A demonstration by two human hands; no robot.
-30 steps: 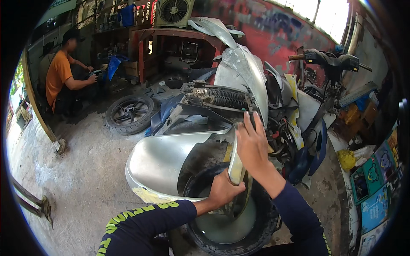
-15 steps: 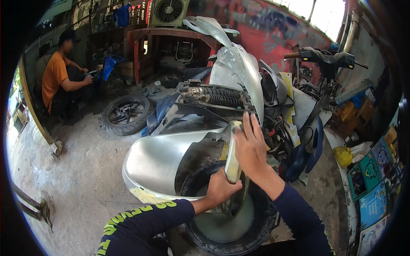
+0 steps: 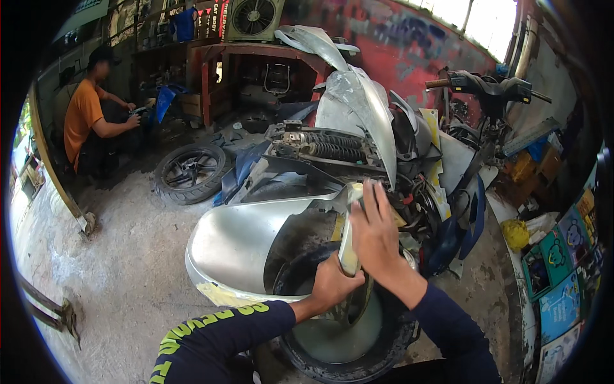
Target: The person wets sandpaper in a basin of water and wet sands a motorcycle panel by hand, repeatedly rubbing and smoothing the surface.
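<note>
Left hand (image 3: 332, 283) grips a silver motorcycle fairing (image 3: 238, 238); right hand (image 3: 376, 235) lies flat-fingered against it, above a black tub (image 3: 398, 339).

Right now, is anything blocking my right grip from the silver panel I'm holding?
Nothing visible blocks it: your right grip appears to lie against the yellowish edge of the silver panel, just beyond your left grip. The palm side is hidden, so something thin could be underneath. The black tub sits below, not between.

Curved silver body panel (image 3: 233, 237), broad and smooth at left, patched pale yellow along its edges; the narrow right side slants over a black basin (image 3: 339, 372).
</note>
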